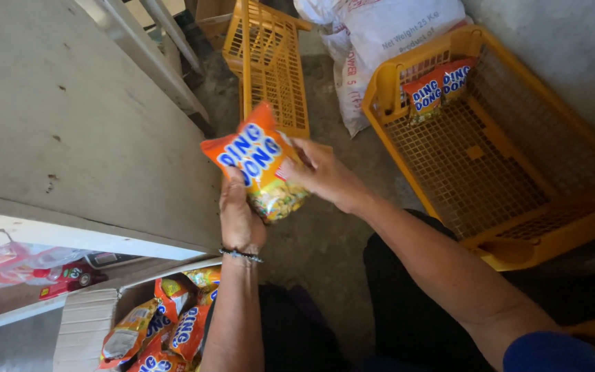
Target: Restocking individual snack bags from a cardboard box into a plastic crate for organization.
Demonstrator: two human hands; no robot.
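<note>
While both hands, left (240,219) and right (323,173), clasp one orange snack packet (259,162) above the floor, two packets (437,86) lie in the yellow crate (511,227), many remaining in the carton (84,327).

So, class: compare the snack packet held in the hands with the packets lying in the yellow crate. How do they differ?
The held packet is up in the air, gripped by the left hand and right hand; the crate packets lie untouched against the yellow crate wall. The held packet is single; the crate shows two side by side. Both kinds are orange with blue lettering.
</note>
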